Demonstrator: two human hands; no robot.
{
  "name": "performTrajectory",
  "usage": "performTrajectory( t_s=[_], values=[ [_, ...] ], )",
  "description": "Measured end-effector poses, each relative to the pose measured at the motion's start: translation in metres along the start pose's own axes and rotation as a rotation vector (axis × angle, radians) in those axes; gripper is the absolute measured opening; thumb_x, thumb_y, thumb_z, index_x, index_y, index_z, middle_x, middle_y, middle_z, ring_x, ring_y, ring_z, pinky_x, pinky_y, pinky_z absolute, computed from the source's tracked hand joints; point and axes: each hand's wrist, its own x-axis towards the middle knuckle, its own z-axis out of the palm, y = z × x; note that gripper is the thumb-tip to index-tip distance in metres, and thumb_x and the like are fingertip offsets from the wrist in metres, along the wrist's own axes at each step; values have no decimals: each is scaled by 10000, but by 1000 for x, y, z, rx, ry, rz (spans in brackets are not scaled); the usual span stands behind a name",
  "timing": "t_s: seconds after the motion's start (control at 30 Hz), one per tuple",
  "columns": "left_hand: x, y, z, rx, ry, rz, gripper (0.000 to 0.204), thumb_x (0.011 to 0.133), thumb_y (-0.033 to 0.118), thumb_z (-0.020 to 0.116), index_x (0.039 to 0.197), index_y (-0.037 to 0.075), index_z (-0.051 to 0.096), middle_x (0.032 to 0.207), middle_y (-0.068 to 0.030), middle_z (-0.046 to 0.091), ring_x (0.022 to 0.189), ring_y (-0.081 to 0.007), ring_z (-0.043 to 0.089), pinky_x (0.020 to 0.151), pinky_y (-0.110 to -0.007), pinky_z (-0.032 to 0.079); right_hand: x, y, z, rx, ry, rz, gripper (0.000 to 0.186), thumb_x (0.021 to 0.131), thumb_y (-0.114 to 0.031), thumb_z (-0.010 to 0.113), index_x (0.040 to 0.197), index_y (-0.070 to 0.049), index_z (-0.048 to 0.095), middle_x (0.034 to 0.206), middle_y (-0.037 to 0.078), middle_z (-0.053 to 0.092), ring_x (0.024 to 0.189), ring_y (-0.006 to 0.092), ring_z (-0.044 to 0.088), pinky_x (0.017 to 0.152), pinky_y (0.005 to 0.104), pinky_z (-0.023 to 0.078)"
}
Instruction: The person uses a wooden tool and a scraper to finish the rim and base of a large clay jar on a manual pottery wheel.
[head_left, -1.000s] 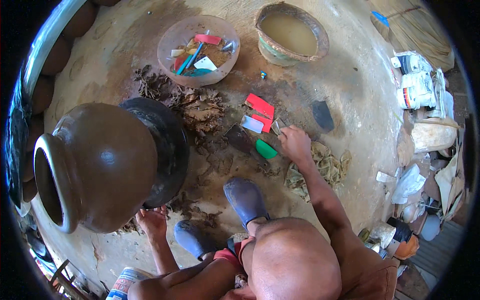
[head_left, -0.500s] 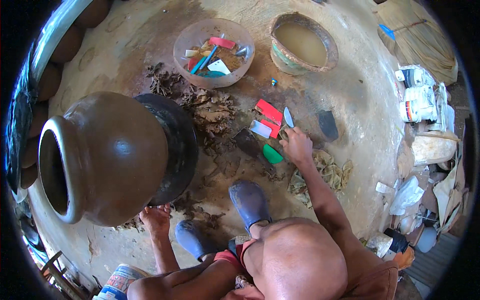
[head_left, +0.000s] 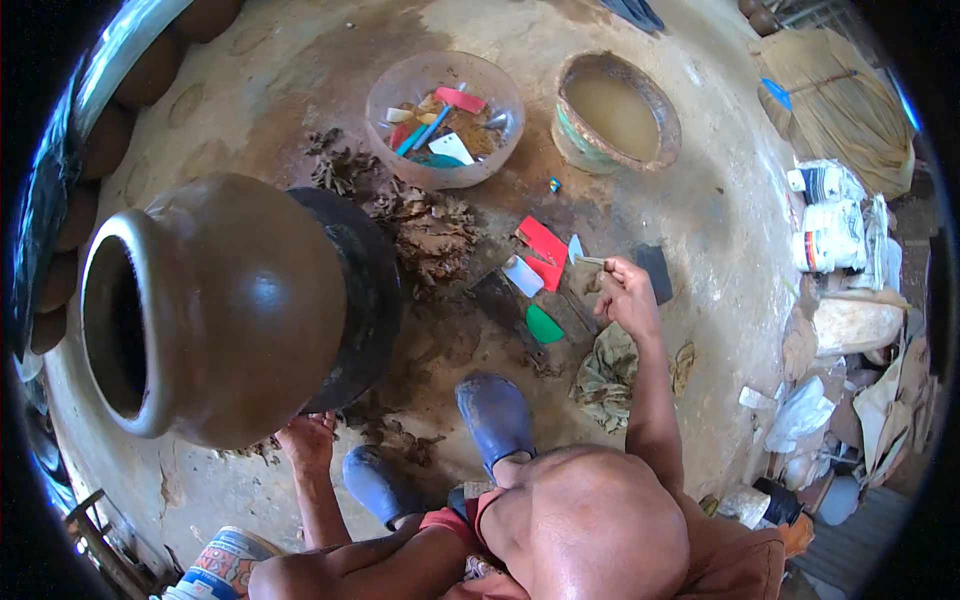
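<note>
A large brown clay pot [head_left: 245, 310] lies tilted with its wide mouth to the left. Its right end rests in a dark round base [head_left: 365, 300]. My left hand [head_left: 308, 438] is at the lower edge of this base, its fingers curled against the underside and partly hidden. My right hand [head_left: 630, 298] is raised over the floor and pinches a thin pale stick-like tool [head_left: 590, 260] pointing left. Close by lie a red plastic piece [head_left: 543, 245], a whitish piece [head_left: 523, 277], a green half-round scraper [head_left: 544, 324] and a pale blade-shaped piece [head_left: 574, 248].
A clear bowl [head_left: 385, 165] of tools and a basin [head_left: 565, 140] of murky water stand ahead. Clay scraps [head_left: 430, 240] lie beside the base. A crumpled cloth [head_left: 607, 372] is below my right hand, a dark flat piece [head_left: 655, 273] beside it. Bags [head_left: 835, 230] line the right.
My right hand has come up off the floor pieces, now with the thin tool in its fingers. The left hand stays at the base. The whole view has shifted slightly.
</note>
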Motion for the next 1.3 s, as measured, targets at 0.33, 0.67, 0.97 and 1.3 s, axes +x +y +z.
performTrajectory(
  t_s=[0.33,0.67,0.97,1.3],
  values=[
    [68,67,-17,308,219,273,452,1056,426,541,1370,101,557,1196,-20,656,1065,-155,596,922,-400,493,-34,-266,78,58,-2,-782,294,924,27,709,1215,12,674,1033,99,757,859,155,738,723,274,576],
    [152,151,35,785,20,463,694,996,582,591,1306,-36,665,1210,-186,733,1115,-220,680,998,-342,497,-68,-449,210,-845,-215,-1805,364,791,36,715,1143,-51,745,1100,156,763,990,335,742,911,400,598],
    [133,128,27,892,229,493,671,982,608,593,1043,-50,711,853,-202,693,813,-278,646,806,-422,508,-79,-449,222,-1073,-285,-1655,431,729,53,675,1144,-36,753,1180,161,744,1027,340,724,934,424,582],
    [-47,-51,27,290,-134,-243,696,1013,478,651,1442,-13,406,968,-183,712,654,-217,697,573,-326,543,-93,-450,209,-1117,-320,-1562,375,735,55,664,1094,-8,754,1119,163,746,997,341,718,901,422,580]
  ],
)
